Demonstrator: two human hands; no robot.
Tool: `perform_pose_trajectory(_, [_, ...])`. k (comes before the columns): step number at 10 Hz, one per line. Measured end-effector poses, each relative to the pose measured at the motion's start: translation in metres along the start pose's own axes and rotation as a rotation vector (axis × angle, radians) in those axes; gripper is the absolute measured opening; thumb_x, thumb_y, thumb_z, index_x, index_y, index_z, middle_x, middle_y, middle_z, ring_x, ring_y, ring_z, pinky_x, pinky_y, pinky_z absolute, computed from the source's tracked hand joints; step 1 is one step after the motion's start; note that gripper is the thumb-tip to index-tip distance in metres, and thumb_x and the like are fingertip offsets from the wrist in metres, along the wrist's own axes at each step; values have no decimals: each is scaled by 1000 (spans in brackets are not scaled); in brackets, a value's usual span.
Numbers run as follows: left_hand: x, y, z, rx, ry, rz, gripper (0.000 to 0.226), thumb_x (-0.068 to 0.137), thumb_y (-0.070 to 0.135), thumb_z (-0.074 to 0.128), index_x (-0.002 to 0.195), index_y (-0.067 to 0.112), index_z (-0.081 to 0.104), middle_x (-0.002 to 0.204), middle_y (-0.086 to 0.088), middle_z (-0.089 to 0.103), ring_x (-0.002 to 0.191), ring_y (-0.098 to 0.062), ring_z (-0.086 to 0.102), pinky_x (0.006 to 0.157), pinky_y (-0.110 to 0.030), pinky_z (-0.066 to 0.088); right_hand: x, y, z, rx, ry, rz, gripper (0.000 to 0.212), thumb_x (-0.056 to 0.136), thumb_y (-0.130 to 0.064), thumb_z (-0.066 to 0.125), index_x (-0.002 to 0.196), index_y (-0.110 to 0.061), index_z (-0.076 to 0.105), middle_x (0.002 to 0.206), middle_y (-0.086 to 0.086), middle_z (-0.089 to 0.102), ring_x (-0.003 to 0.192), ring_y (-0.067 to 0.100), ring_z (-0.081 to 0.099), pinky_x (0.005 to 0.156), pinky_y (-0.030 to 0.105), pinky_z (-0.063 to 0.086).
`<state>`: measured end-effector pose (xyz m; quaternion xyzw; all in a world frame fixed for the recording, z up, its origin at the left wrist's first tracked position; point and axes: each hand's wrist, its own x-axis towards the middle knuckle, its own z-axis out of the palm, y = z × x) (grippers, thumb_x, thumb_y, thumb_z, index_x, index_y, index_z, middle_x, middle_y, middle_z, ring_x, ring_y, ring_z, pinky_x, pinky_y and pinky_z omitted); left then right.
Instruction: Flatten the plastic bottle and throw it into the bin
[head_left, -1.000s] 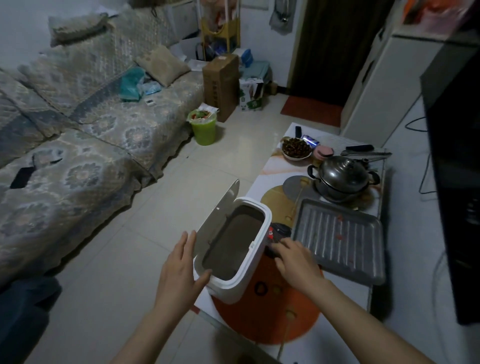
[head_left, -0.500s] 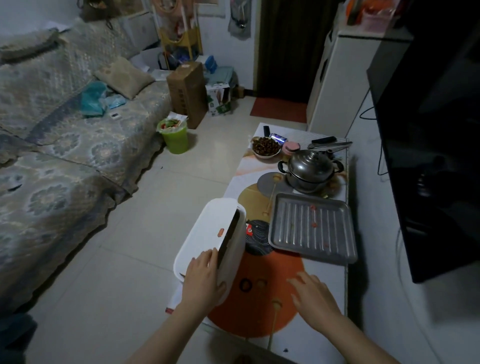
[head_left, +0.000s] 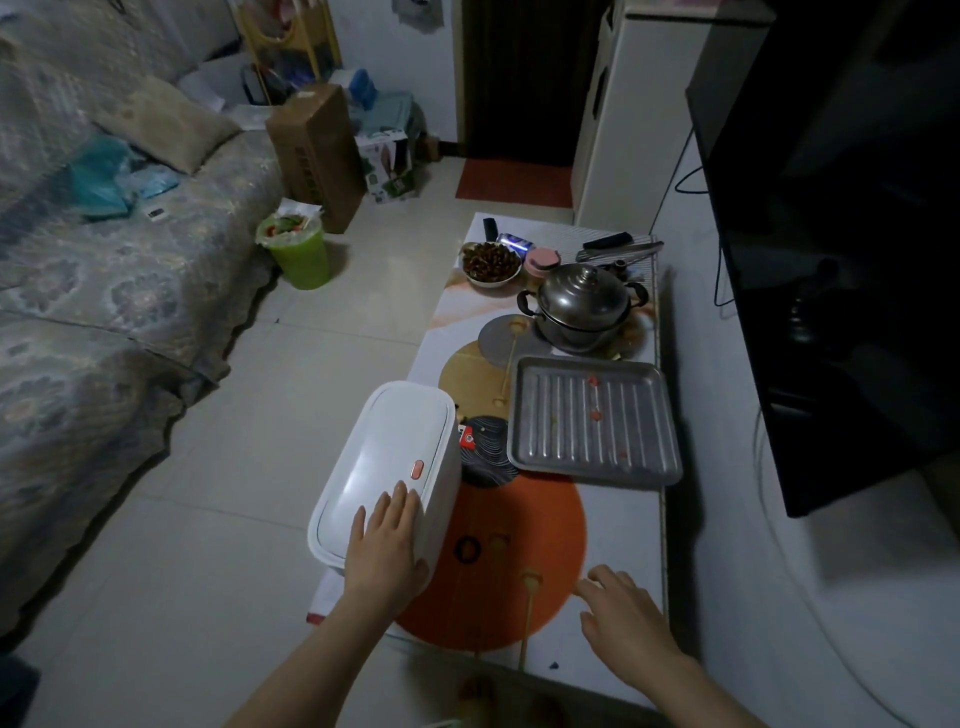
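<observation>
A white bin (head_left: 387, 457) with an orange button stands at the low table's left edge, and its lid is down. My left hand (head_left: 384, 545) lies flat on the near end of that lid, fingers spread. My right hand (head_left: 621, 608) hovers open over the table near its front right corner and holds nothing. No plastic bottle is visible. A dark flattened thing with a red label (head_left: 480, 447) lies on the table just right of the bin; I cannot tell what it is.
A ribbed metal tray (head_left: 592, 421), a lidded steel pot (head_left: 582, 304) and a bowl of dark food (head_left: 491, 262) sit farther back on the table (head_left: 623, 519). A green waste basket (head_left: 298, 249) stands on the floor by the sofa (head_left: 104, 291). A dark TV (head_left: 841, 234) fills the right.
The bin's lid went from open to fully down under my left hand. My right hand drew back from the bin toward the table's front right.
</observation>
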<state>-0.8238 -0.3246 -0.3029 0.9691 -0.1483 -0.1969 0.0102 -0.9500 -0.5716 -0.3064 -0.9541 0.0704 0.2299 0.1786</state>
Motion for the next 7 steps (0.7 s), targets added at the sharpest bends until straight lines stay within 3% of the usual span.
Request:
perform_pose_trajectory(2, [2,-6,2,70,-23,18,91,84,36,59,149,21,-3,161,-4,-6,148,-26,-1,119,-48,0,0,4,11,-2,-29,27,37,93,-17,39,128,-23,47,131,1,48,115,20,45,96,34,41])
perform_pose_trajectory(4, [2,-5,-9,114,-62,31,92,81,50,56,149,22,0,162,-5,-3,148,-27,1,119,-50,-1,-3,0,4,-6,-34,25,37,91,-14,39,125,-24,49,128,0,48,113,20,45,95,34,41])
perform_pose_trajectory(5, [-1,6,-21,113,-7,19,84,85,55,48,148,24,3,162,-6,-1,148,-29,3,119,-50,-1,-4,-5,-10,-29,19,-17,32,90,-14,39,119,-21,51,124,2,49,111,22,45,94,36,42])
perform_pose_trajectory(7, [8,55,-75,98,198,161,62,92,41,42,147,26,18,161,-7,10,147,-29,9,120,-47,4,6,-18,-73,-65,155,-29,23,90,-12,39,108,-10,53,123,10,50,113,27,45,91,38,39])
